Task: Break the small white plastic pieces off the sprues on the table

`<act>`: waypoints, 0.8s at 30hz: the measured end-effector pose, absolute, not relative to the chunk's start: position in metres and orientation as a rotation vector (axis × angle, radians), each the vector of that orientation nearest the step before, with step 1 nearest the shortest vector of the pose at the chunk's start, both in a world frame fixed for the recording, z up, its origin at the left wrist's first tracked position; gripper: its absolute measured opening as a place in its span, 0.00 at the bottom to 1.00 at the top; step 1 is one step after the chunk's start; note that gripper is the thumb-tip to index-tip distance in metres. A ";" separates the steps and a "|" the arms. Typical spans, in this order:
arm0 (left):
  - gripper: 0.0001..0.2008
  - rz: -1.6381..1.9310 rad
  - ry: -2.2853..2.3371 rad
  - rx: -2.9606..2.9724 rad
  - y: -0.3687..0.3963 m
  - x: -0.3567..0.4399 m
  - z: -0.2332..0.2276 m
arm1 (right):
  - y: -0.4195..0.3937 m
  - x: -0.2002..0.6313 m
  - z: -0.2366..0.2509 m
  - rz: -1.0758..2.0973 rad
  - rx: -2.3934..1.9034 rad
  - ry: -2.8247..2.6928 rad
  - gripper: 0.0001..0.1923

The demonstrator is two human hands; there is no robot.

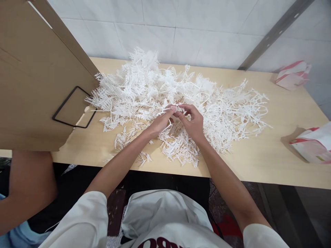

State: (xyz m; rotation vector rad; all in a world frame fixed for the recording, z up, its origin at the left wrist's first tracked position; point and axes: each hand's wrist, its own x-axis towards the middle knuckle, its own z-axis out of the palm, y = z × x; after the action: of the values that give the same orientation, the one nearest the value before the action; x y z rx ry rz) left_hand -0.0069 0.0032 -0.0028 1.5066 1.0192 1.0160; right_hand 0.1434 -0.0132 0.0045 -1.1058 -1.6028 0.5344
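Note:
A wide heap of white plastic branch pieces [144,86] with thin, twig-like tips covers the middle of the table. Over its front part, my left hand [162,121] and my right hand [192,121] meet at the fingertips. Between them is a white branched piece [178,109], pinched by both hands; part of it is hidden behind the fingers. One thin white stem curls below my left fingers. Small loose white sprigs [181,151] lie on the table just beneath my hands.
A tall cardboard panel [33,75] stands at the left, with a black wire frame [74,106] against it. Beyond it shows another person's arm [33,175]. Two red-and-white paper bags [293,75] are on the right of the wooden table [261,155]. A tiled wall [160,38] closes the back.

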 end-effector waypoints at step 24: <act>0.14 0.969 0.932 1.656 0.006 -0.029 0.023 | -0.010 0.154 0.008 0.279 -1.042 -1.716 0.06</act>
State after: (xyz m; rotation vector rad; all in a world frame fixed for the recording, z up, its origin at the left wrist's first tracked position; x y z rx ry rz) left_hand -0.0293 0.0063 0.0231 1.6559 0.9318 0.9693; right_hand 0.1543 -0.0102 0.0083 -1.0421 -1.7157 0.2788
